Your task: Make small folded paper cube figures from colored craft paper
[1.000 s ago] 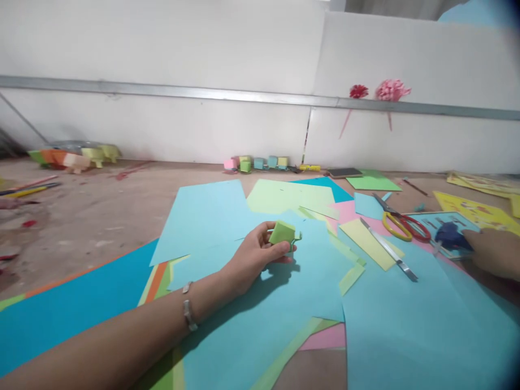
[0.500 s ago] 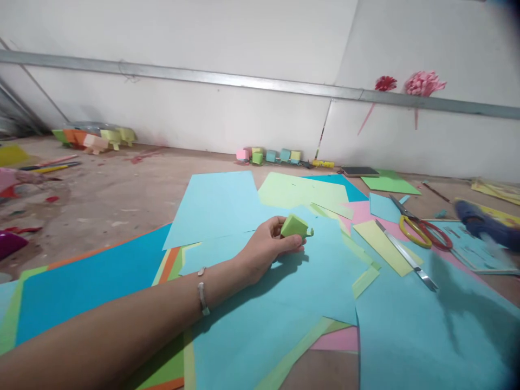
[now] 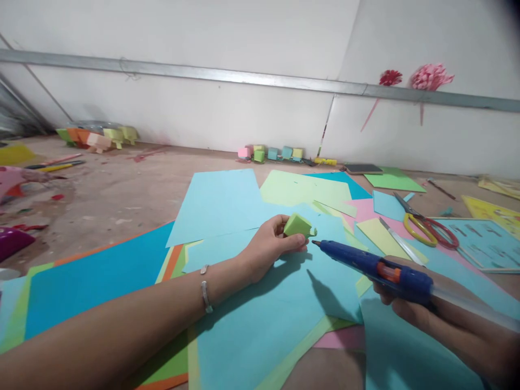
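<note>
White wall, metal rail across, brown surface.

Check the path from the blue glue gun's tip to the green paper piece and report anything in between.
Nothing visible stands between the tip of the blue glue gun, held in the right hand, and the curled end of the green paper piece. The left hand holds the piece, its thumb across the near side.
</note>
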A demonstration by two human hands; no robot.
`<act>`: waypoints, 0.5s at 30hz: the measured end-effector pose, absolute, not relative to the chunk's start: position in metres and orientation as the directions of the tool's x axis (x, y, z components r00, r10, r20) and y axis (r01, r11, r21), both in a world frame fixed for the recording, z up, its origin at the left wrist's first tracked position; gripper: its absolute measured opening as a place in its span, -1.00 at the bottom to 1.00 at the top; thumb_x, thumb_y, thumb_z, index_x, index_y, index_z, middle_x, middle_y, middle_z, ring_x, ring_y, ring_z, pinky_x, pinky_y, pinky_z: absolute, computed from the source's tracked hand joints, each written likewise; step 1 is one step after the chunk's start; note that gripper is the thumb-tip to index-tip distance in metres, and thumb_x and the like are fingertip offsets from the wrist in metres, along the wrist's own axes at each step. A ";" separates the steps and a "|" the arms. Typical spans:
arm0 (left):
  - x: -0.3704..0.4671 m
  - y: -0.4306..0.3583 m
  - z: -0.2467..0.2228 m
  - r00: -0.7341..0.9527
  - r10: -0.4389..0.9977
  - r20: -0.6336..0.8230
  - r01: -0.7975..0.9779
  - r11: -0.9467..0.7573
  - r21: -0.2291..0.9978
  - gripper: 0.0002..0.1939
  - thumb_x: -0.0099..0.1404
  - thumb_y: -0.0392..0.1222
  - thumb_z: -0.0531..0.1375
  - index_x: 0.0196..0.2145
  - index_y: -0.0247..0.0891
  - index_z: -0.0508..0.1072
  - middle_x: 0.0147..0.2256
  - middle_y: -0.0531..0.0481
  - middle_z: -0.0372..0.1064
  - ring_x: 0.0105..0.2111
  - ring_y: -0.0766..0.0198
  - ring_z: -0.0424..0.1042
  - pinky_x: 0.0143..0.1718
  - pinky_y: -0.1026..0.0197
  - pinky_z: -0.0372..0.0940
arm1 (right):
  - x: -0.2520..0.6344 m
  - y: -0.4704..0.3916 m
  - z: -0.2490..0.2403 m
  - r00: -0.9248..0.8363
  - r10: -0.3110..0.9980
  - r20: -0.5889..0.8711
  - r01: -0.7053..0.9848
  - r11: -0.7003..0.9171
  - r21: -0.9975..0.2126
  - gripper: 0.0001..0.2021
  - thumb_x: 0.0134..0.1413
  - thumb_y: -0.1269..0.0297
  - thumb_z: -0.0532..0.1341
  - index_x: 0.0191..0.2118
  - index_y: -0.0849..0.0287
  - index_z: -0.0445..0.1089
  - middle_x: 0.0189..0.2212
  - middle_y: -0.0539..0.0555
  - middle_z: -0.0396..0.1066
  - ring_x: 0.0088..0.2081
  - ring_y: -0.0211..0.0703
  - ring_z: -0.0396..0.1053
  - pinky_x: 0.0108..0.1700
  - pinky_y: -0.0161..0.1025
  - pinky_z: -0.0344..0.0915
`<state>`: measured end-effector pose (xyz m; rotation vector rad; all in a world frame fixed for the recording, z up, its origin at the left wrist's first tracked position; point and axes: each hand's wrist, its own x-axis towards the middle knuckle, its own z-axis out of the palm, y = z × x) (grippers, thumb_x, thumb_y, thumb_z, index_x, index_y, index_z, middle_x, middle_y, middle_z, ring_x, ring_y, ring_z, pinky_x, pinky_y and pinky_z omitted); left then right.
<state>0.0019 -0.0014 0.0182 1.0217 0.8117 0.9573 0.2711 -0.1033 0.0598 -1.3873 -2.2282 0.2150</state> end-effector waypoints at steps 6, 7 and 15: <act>0.002 -0.002 0.021 0.376 0.920 -0.110 -0.261 0.219 0.940 -0.55 -0.04 -0.18 0.46 -0.25 -0.35 0.39 -0.29 -0.08 0.43 -0.31 0.25 0.47 -0.15 0.10 0.42 | 0.260 -0.094 0.060 -0.383 0.895 0.228 0.736 0.445 -0.511 -0.73 0.21 -0.01 0.12 -0.04 -0.11 0.36 -0.21 -0.01 0.54 -0.29 -0.04 0.52 -0.43 -0.27 0.49; 0.002 -0.002 0.021 0.381 0.918 -0.112 -0.257 0.222 0.941 -0.55 -0.04 -0.17 0.46 -0.24 -0.35 0.38 -0.29 -0.09 0.44 -0.31 0.24 0.47 -0.15 0.10 0.42 | 0.260 -0.092 0.060 -0.390 0.895 0.214 0.736 0.443 -0.512 -0.73 0.20 -0.02 0.13 -0.04 -0.11 0.36 -0.19 0.00 0.54 -0.29 -0.03 0.52 -0.43 -0.25 0.49; 0.002 -0.002 0.019 0.394 0.911 -0.124 -0.250 0.236 0.939 -0.54 -0.02 -0.16 0.46 -0.23 -0.35 0.38 -0.28 -0.11 0.43 -0.30 0.22 0.48 -0.16 0.09 0.41 | 0.253 -0.086 0.066 -0.355 0.917 0.181 0.789 0.398 -0.468 -0.70 0.18 -0.08 0.12 -0.17 -0.02 0.42 -0.16 0.09 0.54 -0.25 0.06 0.54 -0.45 -0.20 0.50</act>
